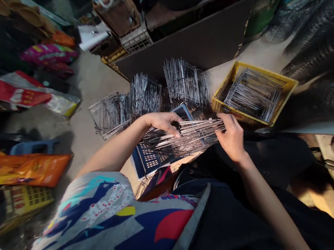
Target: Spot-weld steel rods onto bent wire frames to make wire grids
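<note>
A bundle of thin metal wire pieces [192, 134] lies across a blue plastic basket [149, 160] in front of my lap. My left hand [164, 123] is curled on the bundle's left part, thumb and forefinger apart; its other fingers are hidden. At the far right end, the fingers of my right hand [231, 137] are closed round the wire ends. Behind the basket, upright stacks of bent wire pieces [187, 82] stand on the floor, with another stack [145, 93] to their left. More wires hide much of the basket.
To the right, a yellow crate [289, 96] holds wire frames. A dark board [191, 37] leans behind the stacks. Coils of wire [325, 35] are piled at the right back. Bags, including an orange one [14, 168], and a yellow basket [30, 199] lie at left.
</note>
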`<action>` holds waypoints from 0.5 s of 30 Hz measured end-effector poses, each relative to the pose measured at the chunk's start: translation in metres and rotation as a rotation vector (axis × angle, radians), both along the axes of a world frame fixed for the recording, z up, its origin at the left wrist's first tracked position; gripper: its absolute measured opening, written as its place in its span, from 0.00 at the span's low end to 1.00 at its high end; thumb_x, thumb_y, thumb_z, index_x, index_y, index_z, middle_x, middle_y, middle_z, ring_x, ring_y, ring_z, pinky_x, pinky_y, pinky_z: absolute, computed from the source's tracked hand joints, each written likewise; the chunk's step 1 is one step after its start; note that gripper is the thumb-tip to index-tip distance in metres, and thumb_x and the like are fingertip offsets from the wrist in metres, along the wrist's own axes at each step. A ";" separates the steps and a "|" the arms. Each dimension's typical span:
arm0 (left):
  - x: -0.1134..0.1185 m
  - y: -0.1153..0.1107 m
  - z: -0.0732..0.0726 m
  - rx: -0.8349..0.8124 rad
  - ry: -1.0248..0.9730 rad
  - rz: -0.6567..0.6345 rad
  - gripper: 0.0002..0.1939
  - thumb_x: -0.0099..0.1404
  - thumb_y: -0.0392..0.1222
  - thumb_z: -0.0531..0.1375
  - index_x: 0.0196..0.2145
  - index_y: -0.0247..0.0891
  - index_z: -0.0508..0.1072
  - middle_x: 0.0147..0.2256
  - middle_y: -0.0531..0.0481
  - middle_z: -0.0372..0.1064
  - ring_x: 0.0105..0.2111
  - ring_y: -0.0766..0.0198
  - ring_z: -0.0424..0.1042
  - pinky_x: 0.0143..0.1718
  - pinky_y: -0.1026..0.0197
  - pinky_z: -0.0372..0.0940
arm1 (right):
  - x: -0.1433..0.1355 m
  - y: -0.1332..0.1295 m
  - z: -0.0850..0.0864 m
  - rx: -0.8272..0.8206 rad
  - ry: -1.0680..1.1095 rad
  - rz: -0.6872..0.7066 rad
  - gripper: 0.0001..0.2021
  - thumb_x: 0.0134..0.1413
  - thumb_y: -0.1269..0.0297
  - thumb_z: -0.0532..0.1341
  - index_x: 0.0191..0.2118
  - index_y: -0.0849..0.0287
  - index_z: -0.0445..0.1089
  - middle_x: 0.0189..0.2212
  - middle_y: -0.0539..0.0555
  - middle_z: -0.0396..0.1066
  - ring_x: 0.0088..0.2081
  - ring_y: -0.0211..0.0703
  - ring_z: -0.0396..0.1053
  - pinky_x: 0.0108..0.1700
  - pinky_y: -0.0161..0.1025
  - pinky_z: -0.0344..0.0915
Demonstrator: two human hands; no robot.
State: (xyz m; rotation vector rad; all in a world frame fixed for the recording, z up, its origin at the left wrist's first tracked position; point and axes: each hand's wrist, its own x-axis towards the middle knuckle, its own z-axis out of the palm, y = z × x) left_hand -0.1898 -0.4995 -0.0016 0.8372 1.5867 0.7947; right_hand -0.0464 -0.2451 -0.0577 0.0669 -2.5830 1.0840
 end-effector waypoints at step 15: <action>-0.001 0.011 -0.002 0.037 0.035 0.126 0.18 0.56 0.50 0.69 0.38 0.33 0.79 0.35 0.46 0.78 0.33 0.62 0.74 0.36 0.62 0.67 | 0.009 0.014 -0.007 -0.008 0.073 -0.264 0.14 0.66 0.52 0.54 0.48 0.54 0.67 0.44 0.61 0.69 0.50 0.57 0.68 0.53 0.56 0.67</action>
